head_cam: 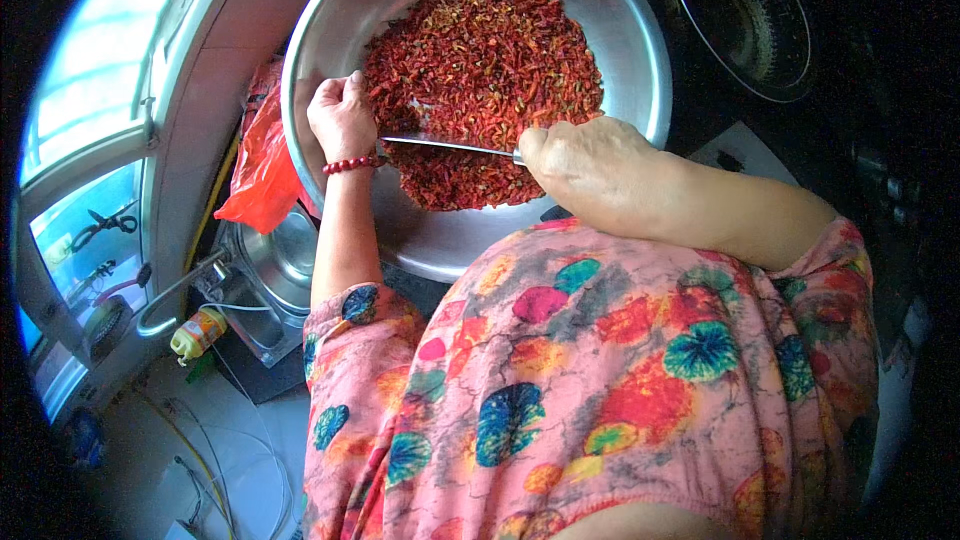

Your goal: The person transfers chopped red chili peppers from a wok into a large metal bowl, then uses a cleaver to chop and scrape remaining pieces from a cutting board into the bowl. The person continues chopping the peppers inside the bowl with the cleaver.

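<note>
A wide stainless steel basin point(626, 37) lies before me, holding a heap of chopped red chili peppers point(487, 52) with pale seeds among them. My right hand point(592, 161) grips a knife by its handle, over the near right part of the heap. The knife blade point(450, 145) points left across the peppers, seen nearly edge-on, its tip close to my left wrist. Inside the basin's left wall, my left hand point(343, 114) has its fingers curled and its thumb raised beside the heap; whether anything is inside the curled fingers is hidden. A red bead bracelet point(351, 164) circles that wrist.
Left of the basin hang red plastic bags point(262, 187). Below them is a steel sink point(289, 259) with a curved faucet point(161, 326) and a yellow bottle point(199, 334). A window point(97, 52) lines the left side. A dark round pan or lid point(742, 22) is at upper right.
</note>
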{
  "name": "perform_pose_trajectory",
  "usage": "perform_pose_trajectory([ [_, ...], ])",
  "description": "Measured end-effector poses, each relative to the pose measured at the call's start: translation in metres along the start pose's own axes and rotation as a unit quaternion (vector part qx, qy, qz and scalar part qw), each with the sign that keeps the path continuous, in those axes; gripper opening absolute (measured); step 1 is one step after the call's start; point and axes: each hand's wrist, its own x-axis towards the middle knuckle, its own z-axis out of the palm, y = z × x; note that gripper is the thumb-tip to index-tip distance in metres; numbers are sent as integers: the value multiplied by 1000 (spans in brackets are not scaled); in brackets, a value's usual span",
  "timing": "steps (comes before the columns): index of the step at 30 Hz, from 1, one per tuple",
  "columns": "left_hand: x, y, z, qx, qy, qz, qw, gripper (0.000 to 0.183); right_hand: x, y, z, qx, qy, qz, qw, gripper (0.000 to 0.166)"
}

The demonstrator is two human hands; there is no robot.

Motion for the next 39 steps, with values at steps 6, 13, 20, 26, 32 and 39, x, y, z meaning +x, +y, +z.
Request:
perform_pose_trajectory([
  [6, -1, 5, -1, 4, 11, 4, 1000, 18, -2, 4, 2, -13, 18, -9, 1000, 11],
  [13, 9, 13, -29, -47, 12, 13, 999, 17, 4, -2, -13, -2, 22, -40, 999, 13],
  [20, -18, -8, 6, -53, 3, -16, 998, 18, -11, 11, -7, -2, -24, -52, 998, 15],
  [26, -24, -3, 14, -71, -4, -15, 997, 18, -16, 14, -5, -25, -9, -36, 999, 16],
  [32, -13, 17, -1, -88, 2, -24, 996, 18, -19, 7, -11, -12, 23, -28, 999, 10],
  [39, 1, -1, 12, -28, -6, -3, 1000, 16, -9, 9, 0, -2, 17, -12, 1000, 10],
])
